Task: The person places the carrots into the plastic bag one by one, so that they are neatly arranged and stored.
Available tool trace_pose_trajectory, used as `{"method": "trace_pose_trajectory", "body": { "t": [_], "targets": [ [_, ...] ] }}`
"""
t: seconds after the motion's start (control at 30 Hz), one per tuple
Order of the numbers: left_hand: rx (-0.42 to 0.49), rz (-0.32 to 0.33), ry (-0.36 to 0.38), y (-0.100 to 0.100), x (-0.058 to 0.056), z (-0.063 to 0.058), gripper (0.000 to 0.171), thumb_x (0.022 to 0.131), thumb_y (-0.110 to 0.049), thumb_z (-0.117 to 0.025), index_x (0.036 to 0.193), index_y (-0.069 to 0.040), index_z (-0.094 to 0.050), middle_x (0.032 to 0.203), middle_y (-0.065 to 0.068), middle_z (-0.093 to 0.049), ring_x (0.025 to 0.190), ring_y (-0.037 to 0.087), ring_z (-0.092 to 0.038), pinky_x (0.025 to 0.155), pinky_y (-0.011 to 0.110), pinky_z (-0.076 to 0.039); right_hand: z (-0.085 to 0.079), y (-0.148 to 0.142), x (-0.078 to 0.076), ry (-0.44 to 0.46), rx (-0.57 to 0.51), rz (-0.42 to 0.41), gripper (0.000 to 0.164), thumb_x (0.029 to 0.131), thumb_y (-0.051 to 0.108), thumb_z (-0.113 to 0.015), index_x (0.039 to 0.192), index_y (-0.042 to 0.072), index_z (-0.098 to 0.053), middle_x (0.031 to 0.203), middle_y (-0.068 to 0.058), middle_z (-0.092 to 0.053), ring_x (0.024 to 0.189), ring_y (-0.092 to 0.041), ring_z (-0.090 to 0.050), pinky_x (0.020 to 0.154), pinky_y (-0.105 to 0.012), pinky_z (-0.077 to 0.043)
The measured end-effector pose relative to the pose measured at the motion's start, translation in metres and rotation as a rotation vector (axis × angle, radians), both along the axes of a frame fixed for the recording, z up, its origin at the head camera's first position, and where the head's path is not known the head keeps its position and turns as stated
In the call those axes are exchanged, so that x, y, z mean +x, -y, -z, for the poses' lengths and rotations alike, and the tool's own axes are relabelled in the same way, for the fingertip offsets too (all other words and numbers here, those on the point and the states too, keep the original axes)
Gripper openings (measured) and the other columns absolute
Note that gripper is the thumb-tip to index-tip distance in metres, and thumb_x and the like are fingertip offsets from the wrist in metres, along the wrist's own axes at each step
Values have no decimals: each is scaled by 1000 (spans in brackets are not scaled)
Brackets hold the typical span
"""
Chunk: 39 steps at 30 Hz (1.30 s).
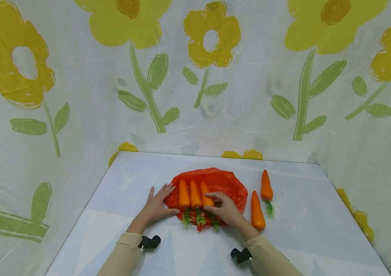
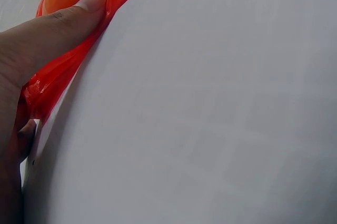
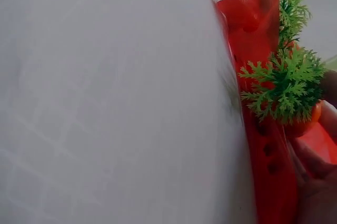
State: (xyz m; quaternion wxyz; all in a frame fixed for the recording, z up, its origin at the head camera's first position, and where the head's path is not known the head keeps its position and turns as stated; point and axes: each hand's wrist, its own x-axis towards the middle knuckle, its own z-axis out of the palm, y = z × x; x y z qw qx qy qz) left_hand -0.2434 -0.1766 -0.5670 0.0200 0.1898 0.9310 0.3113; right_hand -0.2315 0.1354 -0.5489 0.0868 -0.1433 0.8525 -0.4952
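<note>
A red plastic bag [image 1: 236, 191] lies spread flat on the table, with three carrots side by side on it, their green tops toward me. My right hand [image 1: 228, 209] holds the rightmost carrot [image 1: 206, 195] of the row between thumb and fingers. In the right wrist view its leafy top [image 3: 287, 87] sticks out beside the fingers. My left hand [image 1: 157, 205] rests on the bag's left edge with fingers spread, near the leftmost carrot [image 1: 183, 195]. The left wrist view has the left thumb [image 2: 58, 31] lying straight along the red plastic. Between the outer two is the middle carrot [image 1: 195, 195].
Two more carrots lie on the table right of the bag, one nearer carrot [image 1: 257, 214] close to my right forearm and one farther carrot [image 1: 266, 186]. The white table [image 1: 126, 184] ends at a flower-printed curtain [image 1: 243, 119] behind and at the sides.
</note>
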Motion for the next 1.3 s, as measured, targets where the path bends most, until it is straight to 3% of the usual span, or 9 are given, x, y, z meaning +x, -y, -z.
{"method": "trace_pose_trajectory", "body": {
  "t": [0.3, 1.3],
  "targets": [
    [-11, 2, 15, 0, 1, -2, 98, 80, -56, -81, 157, -11, -41, 164, 8, -34, 154, 34, -21, 119, 66, 9, 0, 1, -2, 26, -15, 19, 47, 89, 37, -79, 133, 25, -67, 110, 1, -64, 93, -21, -57, 81, -32, -53],
    [-30, 1, 10, 1, -2, 1, 98, 80, -55, -82, 157, -12, -40, 165, 6, -32, 155, 31, -20, 120, 64, 9, -2, -4, 5, 10, 1, 49, 50, 92, 36, -76, 139, 25, -63, 126, -2, -65, 100, -20, -61, 87, -35, -57]
  ]
}}
